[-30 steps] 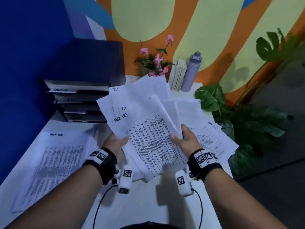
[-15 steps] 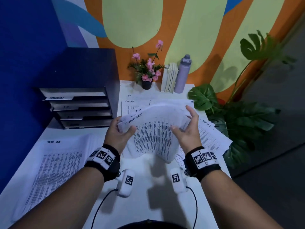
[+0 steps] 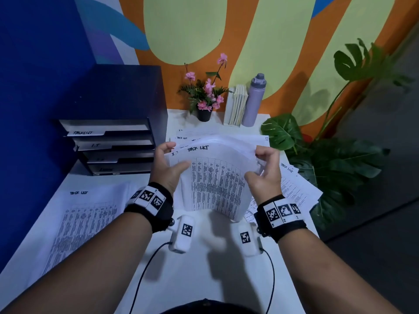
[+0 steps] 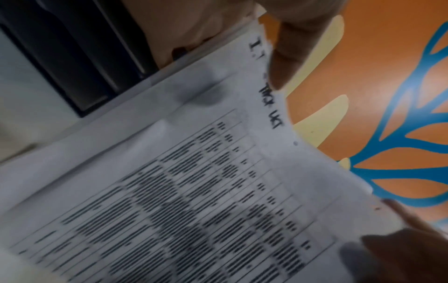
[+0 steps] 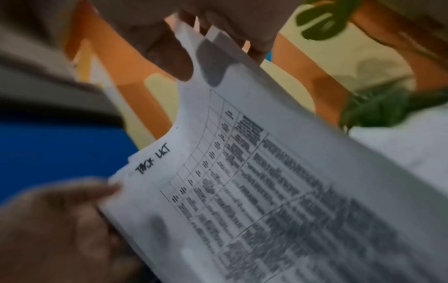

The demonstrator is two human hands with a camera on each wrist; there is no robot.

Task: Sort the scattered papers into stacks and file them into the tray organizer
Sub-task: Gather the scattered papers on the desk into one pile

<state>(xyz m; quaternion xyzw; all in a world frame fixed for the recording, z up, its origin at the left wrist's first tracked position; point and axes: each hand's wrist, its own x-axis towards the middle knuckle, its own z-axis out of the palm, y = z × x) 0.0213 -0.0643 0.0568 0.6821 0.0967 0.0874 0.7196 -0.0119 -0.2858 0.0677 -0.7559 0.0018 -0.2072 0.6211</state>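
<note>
An office desk (image 3: 199, 268): labelled tray organizer (image 3: 108, 147), printed papers (image 3: 81, 220).

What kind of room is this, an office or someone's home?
Probably an office desk corner. A dark tray organizer with labelled tabs stands on the white desk, printed task-list papers are in both hands, and a painted mural wall suggests a decorated workspace.
</note>
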